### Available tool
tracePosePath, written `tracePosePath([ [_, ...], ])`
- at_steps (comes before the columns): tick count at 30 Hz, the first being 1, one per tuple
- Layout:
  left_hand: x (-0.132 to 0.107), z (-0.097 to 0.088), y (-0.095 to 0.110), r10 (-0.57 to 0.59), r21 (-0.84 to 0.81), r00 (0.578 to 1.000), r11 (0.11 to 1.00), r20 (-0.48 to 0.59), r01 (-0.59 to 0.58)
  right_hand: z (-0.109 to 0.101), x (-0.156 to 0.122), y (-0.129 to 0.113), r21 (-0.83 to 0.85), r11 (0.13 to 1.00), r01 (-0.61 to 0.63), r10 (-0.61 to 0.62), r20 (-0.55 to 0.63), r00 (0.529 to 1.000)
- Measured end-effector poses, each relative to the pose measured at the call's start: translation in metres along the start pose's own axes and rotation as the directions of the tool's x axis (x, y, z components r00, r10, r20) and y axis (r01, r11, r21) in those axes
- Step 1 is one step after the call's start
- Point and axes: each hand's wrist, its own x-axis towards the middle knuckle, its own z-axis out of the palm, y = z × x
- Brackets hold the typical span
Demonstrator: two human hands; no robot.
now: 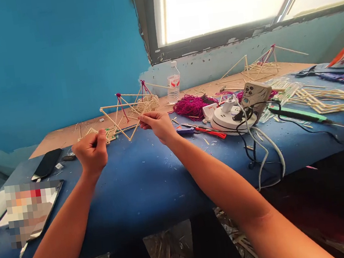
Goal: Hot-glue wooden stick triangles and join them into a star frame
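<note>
- At the far left of my feed a tablet (34,213) lies flat on the blue table (153,177), its screen blurred. A black phone (47,163) lies just beyond it.
- My left hand (91,152) is curled into a fist above the table's near left part, thumb pressed onto the forefinger. Whatever it pinches is too thin for me to make out.
- Between the hands I see the frame (126,118), thin pale sticks bound with magenta cord at the top corner. It is held clear of the table, just right of the left hand, and I cannot tell whether that hand touches it.
- My right hand (158,125) is clamped on the frame's right corner, thumb and fingertips pinched together there.
- Behind it a second frame (147,101) sits on bare wood at the back of the table.
- A bottle (173,82) stands upright near the wall.
- A magenta cord pile (192,104) lies right of the bottle, near my right hand.
- Red-handled pliers (210,132) lie on the blue cover between that hand and a round power strip (231,118).
- A cased phone (254,96) leans on the strip, lenses toward me, and cables trail over the front edge.
- Further right lies a green tool (295,115), with loose sticks (328,99) spread beyond it.
</note>
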Motion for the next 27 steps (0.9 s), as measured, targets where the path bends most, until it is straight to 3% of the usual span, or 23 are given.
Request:
tracePosePath([
  [2, -0.014, 0.005, 0.02, 0.212, -0.039, 0.977, 0.976, -0.011, -0.212, 0.011, 0.0, 0.005, 0.014, 0.999, -0.029, 0.03, -0.032, 0.999],
  [4, -0.04, 0.018, 0.055, 0.417, -0.222, 0.895, 0.898, 0.156, -0.38, 0.023, 0.0, 0.011, 0.028, 0.995, -0.091, 0.093, -0.051, 0.994],
  [6, -0.074, 0.035, 0.1, 0.51, -0.411, 0.816, 0.828, 0.273, -0.381, 0.034, -0.003, 0.015, 0.036, 0.991, -0.125, 0.127, -0.056, 0.99],
  [7, -0.091, 0.042, 0.125, 0.623, -0.509, 0.698, 0.754, 0.353, -0.416, 0.039, -0.005, 0.017, 0.041, 0.99, -0.134, 0.136, -0.06, 0.989],
  [8, -0.106, 0.048, 0.149, 0.699, -0.564, 0.539, 0.708, 0.47, -0.425, 0.043, -0.007, 0.019, 0.047, 0.989, -0.139, 0.142, -0.065, 0.988],
  [9, -0.119, 0.053, 0.174, 0.749, -0.619, 0.349, 0.662, 0.564, -0.423, 0.047, -0.01, 0.021, 0.054, 0.988, -0.146, 0.149, -0.073, 0.986],
  [10, -0.129, 0.055, 0.196, 0.746, -0.647, 0.175, 0.651, 0.643, -0.397, 0.05, -0.014, 0.023, 0.06, 0.986, -0.154, 0.159, -0.083, 0.984],
  [11, -0.136, 0.057, 0.217, 0.691, -0.632, 0.041, 0.682, 0.722, -0.368, 0.053, -0.018, 0.025, 0.064, 0.984, -0.164, 0.169, -0.091, 0.981],
  [13, -0.143, 0.057, 0.251, 0.567, -0.619, -0.253, 0.74, 0.784, -0.263, 0.059, -0.027, 0.03, 0.067, 0.981, -0.18, 0.186, -0.102, 0.977],
  [14, -0.144, 0.057, 0.265, 0.512, -0.596, -0.348, 0.777, 0.786, -0.202, 0.061, -0.031, 0.033, 0.065, 0.98, -0.188, 0.194, -0.104, 0.976],
  [16, -0.146, 0.058, 0.284, 0.505, -0.605, -0.482, 0.793, 0.716, -0.07, 0.065, -0.037, 0.039, 0.053, 0.978, -0.204, 0.208, -0.101, 0.973],
  [18, -0.148, 0.059, 0.295, 0.513, -0.608, -0.567, 0.794, 0.644, 0.027, 0.067, -0.04, 0.045, 0.034, 0.975, -0.221, 0.223, -0.1, 0.97],
  [20, -0.149, 0.058, 0.3, 0.497, -0.585, -0.592, 0.809, 0.635, 0.052, 0.066, -0.041, 0.051, 0.01, 0.971, -0.237, 0.237, -0.109, 0.965],
  [24, -0.146, 0.047, 0.3, 0.462, -0.554, -0.536, 0.833, 0.706, -0.011, 0.062, -0.04, 0.06, -0.024, 0.967, -0.252, 0.246, -0.14, 0.959],
  [27, -0.143, 0.039, 0.3, 0.475, -0.569, -0.524, 0.822, 0.707, -0.023, 0.06, -0.039, 0.063, -0.035, 0.968, -0.248, 0.241, -0.142, 0.96],
])
